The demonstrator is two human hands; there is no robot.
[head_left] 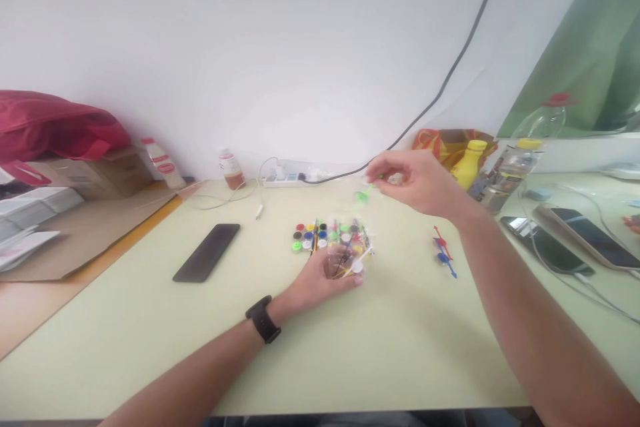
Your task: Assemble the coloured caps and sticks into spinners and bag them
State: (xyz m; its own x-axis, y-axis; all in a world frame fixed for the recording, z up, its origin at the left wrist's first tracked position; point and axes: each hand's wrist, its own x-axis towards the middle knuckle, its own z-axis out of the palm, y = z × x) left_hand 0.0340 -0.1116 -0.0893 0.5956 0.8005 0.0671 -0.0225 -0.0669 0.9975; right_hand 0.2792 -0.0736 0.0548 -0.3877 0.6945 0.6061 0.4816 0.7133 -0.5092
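Two bare hands work over a pale green bench (200, 360), a black watch (263, 319) on the left wrist. The left hand (320, 280) rests low near the middle, its grip curled around a clear container (345, 272); blur hides whether this is a bag or a cup. A white arrow (356, 267) with a round centre shows at its front. Small colourful pots (309, 236) stand in rows just beyond that hand.

The right hand (420, 183) is raised above the bench, farther back, thumb and fingertips pinching a blurred green arrow (362, 197), which hangs in the air beyond the pots. Under the right forearm's inner side, a red arrow (441, 242) and a blue arrow (447, 262) lie touching on the bench. A dark phone (207, 253) lies to the left, well apart from both hands.
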